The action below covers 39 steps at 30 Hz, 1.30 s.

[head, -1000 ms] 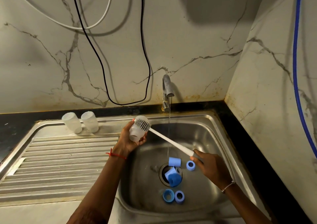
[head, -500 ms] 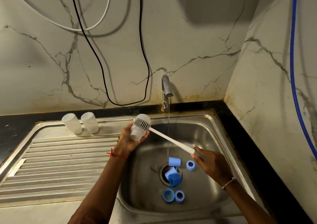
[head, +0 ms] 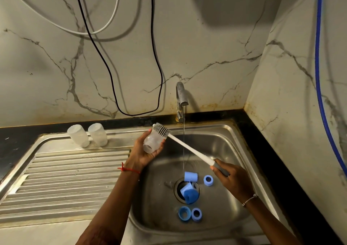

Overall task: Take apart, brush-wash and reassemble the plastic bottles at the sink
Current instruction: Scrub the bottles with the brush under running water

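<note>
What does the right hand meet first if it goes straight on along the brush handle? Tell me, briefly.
Probably the water stream, which crosses the brush handle ahead of the right hand, though depth is unclear. Past it, the bottle in the left hand.

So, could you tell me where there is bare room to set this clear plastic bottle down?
The ribbed steel drainboard is bare in front of the two clear plastic bottles. So is the steel basin floor left of the drain. Blue plastic caps and rings crowd the drain.

left hand [head: 144,153] holds bottle [head: 153,143] | right hand [head: 231,181] grips brush [head: 180,141] | tap [head: 181,98] running
</note>
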Each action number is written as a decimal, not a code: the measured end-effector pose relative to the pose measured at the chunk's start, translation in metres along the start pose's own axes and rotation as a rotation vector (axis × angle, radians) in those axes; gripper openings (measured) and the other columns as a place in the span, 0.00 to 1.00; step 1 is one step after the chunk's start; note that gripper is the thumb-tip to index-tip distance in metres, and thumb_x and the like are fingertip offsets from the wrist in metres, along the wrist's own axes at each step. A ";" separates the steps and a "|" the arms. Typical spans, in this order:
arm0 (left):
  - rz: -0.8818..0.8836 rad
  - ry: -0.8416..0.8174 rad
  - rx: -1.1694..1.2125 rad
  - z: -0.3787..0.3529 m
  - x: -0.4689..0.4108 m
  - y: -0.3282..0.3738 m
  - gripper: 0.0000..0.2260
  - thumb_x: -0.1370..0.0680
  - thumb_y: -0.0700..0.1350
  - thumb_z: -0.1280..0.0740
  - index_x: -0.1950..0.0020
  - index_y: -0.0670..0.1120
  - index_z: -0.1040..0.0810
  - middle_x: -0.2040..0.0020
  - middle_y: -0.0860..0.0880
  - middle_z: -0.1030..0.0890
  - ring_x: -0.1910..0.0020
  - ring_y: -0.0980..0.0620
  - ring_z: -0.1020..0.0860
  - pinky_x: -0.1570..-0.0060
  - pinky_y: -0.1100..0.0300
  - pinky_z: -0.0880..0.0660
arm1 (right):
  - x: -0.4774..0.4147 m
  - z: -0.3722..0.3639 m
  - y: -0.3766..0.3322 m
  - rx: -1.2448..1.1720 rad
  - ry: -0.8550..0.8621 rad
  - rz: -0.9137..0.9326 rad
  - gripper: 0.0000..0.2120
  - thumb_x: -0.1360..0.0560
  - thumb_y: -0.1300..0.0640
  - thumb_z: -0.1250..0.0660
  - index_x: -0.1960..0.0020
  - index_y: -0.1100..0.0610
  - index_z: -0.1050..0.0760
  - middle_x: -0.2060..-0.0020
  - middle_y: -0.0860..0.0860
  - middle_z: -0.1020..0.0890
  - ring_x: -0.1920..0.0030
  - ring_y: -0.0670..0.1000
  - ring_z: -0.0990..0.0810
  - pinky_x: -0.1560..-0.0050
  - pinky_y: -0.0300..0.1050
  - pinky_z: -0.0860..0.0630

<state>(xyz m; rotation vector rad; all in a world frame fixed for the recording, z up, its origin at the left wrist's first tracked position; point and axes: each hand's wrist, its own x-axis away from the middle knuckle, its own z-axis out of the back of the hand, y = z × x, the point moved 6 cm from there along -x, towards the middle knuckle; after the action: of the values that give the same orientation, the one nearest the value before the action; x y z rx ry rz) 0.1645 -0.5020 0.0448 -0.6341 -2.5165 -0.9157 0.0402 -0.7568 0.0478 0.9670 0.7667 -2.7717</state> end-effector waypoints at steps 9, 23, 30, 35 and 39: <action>0.058 0.041 0.103 0.003 -0.003 -0.008 0.23 0.20 0.50 0.42 0.29 0.38 0.37 0.46 0.33 0.25 0.51 0.40 0.22 0.64 0.45 0.20 | 0.002 -0.006 -0.009 -0.067 -0.047 0.029 0.23 0.27 0.40 0.38 0.52 0.59 0.17 0.72 0.50 0.18 0.73 0.45 0.22 0.73 0.37 0.28; 0.051 -0.015 0.115 -0.003 0.001 -0.005 0.25 0.25 0.50 0.32 0.33 0.38 0.32 0.41 0.35 0.26 0.47 0.40 0.24 0.66 0.53 0.18 | -0.002 -0.008 0.000 -0.079 0.001 -0.069 0.23 0.27 0.41 0.38 0.54 0.60 0.18 0.69 0.54 0.17 0.70 0.49 0.20 0.73 0.43 0.25; 0.064 0.060 0.116 0.005 0.000 -0.007 0.20 0.22 0.50 0.39 0.35 0.38 0.33 0.49 0.35 0.23 0.52 0.42 0.23 0.63 0.47 0.20 | 0.001 -0.005 0.003 -0.024 -0.050 -0.017 0.17 0.30 0.46 0.33 0.52 0.59 0.17 0.69 0.51 0.17 0.70 0.48 0.20 0.70 0.37 0.28; 0.117 0.012 0.112 -0.006 0.007 -0.013 0.20 0.20 0.52 0.43 0.42 0.34 0.31 0.55 0.32 0.19 0.53 0.43 0.22 0.62 0.52 0.20 | -0.006 -0.004 0.007 0.000 -0.010 -0.065 0.20 0.29 0.45 0.34 0.53 0.62 0.18 0.71 0.53 0.17 0.72 0.50 0.20 0.70 0.36 0.28; 0.067 0.009 0.206 -0.003 -0.002 -0.005 0.22 0.20 0.50 0.40 0.32 0.37 0.34 0.50 0.36 0.23 0.53 0.44 0.23 0.64 0.50 0.20 | 0.003 -0.005 0.001 -0.124 -0.053 -0.040 0.29 0.25 0.35 0.43 0.52 0.59 0.18 0.69 0.52 0.17 0.70 0.47 0.20 0.70 0.42 0.25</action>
<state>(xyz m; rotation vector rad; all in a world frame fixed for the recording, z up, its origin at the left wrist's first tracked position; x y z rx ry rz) 0.1641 -0.5080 0.0430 -0.6421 -2.5213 -0.6243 0.0405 -0.7552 0.0425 0.8615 0.9473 -2.7327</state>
